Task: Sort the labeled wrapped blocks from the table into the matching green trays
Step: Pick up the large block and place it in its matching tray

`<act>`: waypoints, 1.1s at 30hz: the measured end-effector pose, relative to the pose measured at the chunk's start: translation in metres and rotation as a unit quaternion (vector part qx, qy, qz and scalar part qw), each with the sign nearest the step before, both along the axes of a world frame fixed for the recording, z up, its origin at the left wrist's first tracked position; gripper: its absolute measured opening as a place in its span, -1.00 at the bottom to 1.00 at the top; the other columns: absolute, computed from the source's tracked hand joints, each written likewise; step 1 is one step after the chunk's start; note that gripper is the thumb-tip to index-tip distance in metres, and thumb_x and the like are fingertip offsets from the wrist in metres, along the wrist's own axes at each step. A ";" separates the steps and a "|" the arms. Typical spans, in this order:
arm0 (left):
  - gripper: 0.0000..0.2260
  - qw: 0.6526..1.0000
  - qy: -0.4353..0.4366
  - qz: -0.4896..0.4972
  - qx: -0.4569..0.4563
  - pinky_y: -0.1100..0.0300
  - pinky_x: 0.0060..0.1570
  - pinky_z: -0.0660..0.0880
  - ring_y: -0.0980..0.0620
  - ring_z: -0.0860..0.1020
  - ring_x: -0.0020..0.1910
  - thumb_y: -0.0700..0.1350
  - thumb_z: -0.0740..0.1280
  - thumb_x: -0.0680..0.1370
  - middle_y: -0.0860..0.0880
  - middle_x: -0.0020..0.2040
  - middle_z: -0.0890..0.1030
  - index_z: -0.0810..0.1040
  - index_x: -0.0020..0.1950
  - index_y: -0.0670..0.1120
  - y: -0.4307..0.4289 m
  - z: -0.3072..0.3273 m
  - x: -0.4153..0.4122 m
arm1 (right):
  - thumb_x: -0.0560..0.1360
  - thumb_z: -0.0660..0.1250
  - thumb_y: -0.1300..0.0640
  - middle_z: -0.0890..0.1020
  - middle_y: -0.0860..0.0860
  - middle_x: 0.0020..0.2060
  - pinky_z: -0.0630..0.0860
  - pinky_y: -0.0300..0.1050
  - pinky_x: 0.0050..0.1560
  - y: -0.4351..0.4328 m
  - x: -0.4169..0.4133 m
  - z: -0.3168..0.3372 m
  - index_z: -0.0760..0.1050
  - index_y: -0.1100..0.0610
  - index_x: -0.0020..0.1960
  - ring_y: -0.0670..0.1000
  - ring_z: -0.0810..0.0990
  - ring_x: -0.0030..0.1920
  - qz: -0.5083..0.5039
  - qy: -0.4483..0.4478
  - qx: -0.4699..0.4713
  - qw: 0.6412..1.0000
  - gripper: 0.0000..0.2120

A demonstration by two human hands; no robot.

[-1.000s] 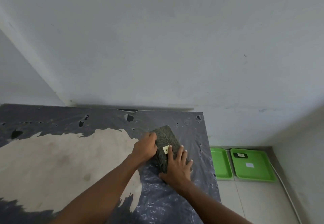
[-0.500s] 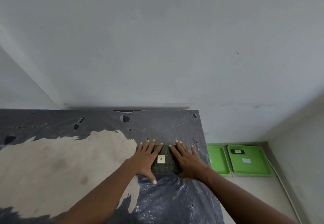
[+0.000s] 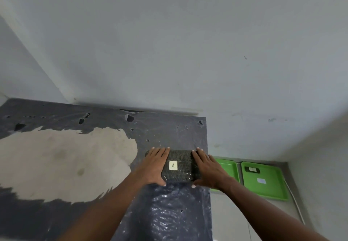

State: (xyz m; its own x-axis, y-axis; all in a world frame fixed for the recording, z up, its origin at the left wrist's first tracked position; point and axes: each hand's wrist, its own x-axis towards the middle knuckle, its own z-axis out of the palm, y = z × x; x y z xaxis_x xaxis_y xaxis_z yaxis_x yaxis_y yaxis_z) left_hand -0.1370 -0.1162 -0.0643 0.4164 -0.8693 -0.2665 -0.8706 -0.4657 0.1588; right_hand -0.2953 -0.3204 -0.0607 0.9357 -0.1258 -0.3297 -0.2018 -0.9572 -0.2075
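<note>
A dark wrapped block [image 3: 178, 158] with a pale label reading A lies flat on the table [image 3: 169, 212] near its right edge. My left hand [image 3: 153, 166] presses flat against the block's left end, thumb at its near corner. On the block's right end my right hand [image 3: 209, 168] does the same, so the block is clamped between both hands. Two green trays stand on the floor to the right of the table: a left tray [image 3: 228, 165], partly hidden by my right hand, and a right tray [image 3: 271, 190] holding a small dark item [image 3: 252, 169] and a white label.
The table's dark plastic cover is torn, leaving a large bare beige patch [image 3: 66, 161] to the left. A grey wall rises directly behind the table. A white cable [image 3: 295, 205] runs along the floor beside the right tray.
The block has turned from a slant to square with the table edge, label A facing up. Both hands have shifted from on top of it to its two ends.
</note>
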 end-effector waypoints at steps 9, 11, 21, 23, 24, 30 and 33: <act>0.15 0.999 -0.032 0.001 -0.028 -0.04 0.59 0.03 -0.09 0.20 0.52 0.28 0.55 0.25 -0.11 0.54 0.21 -0.02 0.59 -0.16 -0.032 0.027 -0.090 | 0.31 0.31 -0.44 0.02 0.30 0.54 -0.04 0.33 0.52 -0.020 -0.078 0.008 -0.21 0.20 0.54 0.31 -0.06 0.54 0.024 -0.055 -0.089 0.994 0.17; 0.14 0.998 -0.043 -0.013 -0.035 -0.02 0.59 0.02 -0.09 0.21 0.51 0.28 0.54 0.26 -0.11 0.53 0.22 -0.01 0.59 -0.17 -0.035 0.033 -0.107 | 0.33 0.22 -0.46 0.02 0.28 0.55 -0.07 0.29 0.53 -0.022 -0.096 0.010 -0.18 0.25 0.54 0.26 -0.08 0.55 0.035 -0.070 -0.101 0.992 0.14; 0.18 0.994 -0.049 -0.042 -0.084 -0.03 0.58 0.05 -0.09 0.23 0.49 0.35 0.51 0.22 -0.11 0.50 0.25 -0.01 0.59 -0.18 -0.046 0.025 -0.215 | 0.22 0.39 -0.31 0.26 0.19 0.42 0.19 0.16 0.50 -0.023 -0.208 0.027 -0.08 0.19 0.53 0.21 0.22 0.44 0.021 -0.100 -0.095 0.990 0.13; 0.20 0.995 -0.053 -0.036 -0.080 -0.04 0.56 0.12 -0.10 0.24 0.47 0.37 0.50 0.20 -0.12 0.49 0.24 -0.01 0.58 -0.19 -0.051 0.020 -0.235 | 0.22 0.37 -0.31 0.28 0.16 0.40 0.19 0.16 0.50 -0.028 -0.230 0.028 -0.05 0.19 0.53 0.19 0.25 0.41 0.021 -0.105 -0.098 0.989 0.11; 0.20 0.995 -0.056 -0.033 -0.082 -0.03 0.55 0.15 -0.11 0.25 0.45 0.38 0.50 0.19 -0.13 0.47 0.25 0.01 0.56 -0.20 -0.054 0.018 -0.243 | 0.22 0.37 -0.31 0.29 0.16 0.39 0.18 0.17 0.51 -0.032 -0.239 0.028 -0.04 0.19 0.53 0.18 0.25 0.41 0.020 -0.107 -0.099 0.989 0.11; 0.02 0.990 -0.092 -0.073 -0.072 -0.01 0.40 0.31 -0.09 0.37 0.25 0.37 0.44 0.15 -0.09 0.29 0.40 0.26 0.42 -0.19 -0.101 0.014 -0.271 | 0.22 0.44 -0.30 0.19 0.21 0.49 0.10 0.19 0.53 -0.065 -0.280 0.022 -0.11 0.15 0.55 0.23 0.12 0.51 -0.023 -0.081 -0.093 0.992 0.16; -0.01 0.991 -0.089 -0.077 -0.061 0.02 0.36 0.32 -0.07 0.37 0.20 0.33 0.44 0.13 -0.08 0.24 0.40 0.28 0.39 -0.19 -0.136 0.009 -0.279 | 0.23 0.47 -0.33 -0.04 0.18 0.57 -0.02 0.19 0.56 -0.098 -0.293 0.012 -0.22 0.11 0.56 0.18 -0.11 0.57 -0.051 -0.067 -0.067 0.994 0.23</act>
State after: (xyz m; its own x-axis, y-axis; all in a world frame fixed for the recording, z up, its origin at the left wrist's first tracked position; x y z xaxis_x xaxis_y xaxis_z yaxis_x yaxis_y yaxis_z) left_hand -0.4159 -0.2524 -0.0557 0.3070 -0.9474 -0.0901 -0.9492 -0.3117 0.0434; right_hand -0.5884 -0.4181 -0.0490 0.9500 -0.2573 -0.1771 -0.2792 -0.9537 -0.1120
